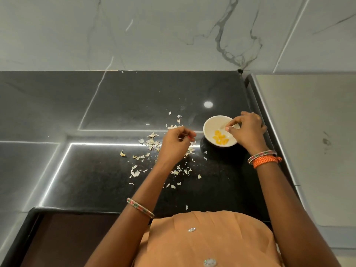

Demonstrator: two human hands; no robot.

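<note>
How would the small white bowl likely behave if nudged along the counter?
The bowl would probably slide easily, since the counter looks polished. Holding only a few yellow pieces, it seems light and might tip if pushed at the rim.
</note>
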